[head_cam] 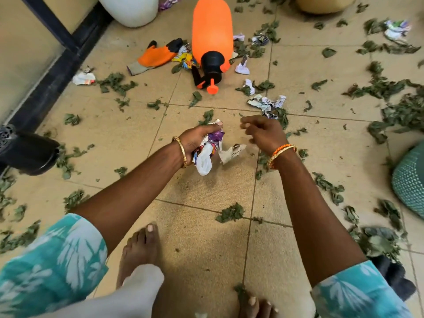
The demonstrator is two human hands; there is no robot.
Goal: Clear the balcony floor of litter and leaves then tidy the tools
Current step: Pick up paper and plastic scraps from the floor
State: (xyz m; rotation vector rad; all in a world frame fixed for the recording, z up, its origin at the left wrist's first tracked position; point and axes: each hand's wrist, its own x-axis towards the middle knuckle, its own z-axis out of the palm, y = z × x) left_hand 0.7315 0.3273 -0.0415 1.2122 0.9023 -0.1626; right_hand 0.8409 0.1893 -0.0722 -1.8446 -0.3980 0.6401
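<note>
1. My left hand [197,138] grips a bunch of crumpled wrappers [210,149], fingers curled round it; a white scrap hangs below the fist.
2. My right hand [263,133] hovers just beside the left at its 3 o'clock, fingers loosely curled toward the thumb. It holds nothing that I can see.
3. A torn paper scrap [231,152] sits between the two wrists; I cannot tell whether it lies on the floor or hangs from the bunch.
4. The tiled floor [206,237] is strewn with green leaves [230,213] in every direction, thickest toward 3 o'clock.
5. At 12 o'clock from my hands an orange spray bottle [212,31] lies on its side, its black cap and orange nozzle pointing toward me.
6. An orange and black glove [158,55] lies at 11 o'clock, just beside the bottle.
7. More crumpled paper [267,103] lies at 1 o'clock, near my right hand.
8. Another paper scrap [83,78] lies at 10 o'clock, near the dark door frame [52,72].
9. A teal basket [410,180] stands at 3 o'clock at the frame edge.
10. A black boot [29,152] rests at 9 o'clock.
</note>
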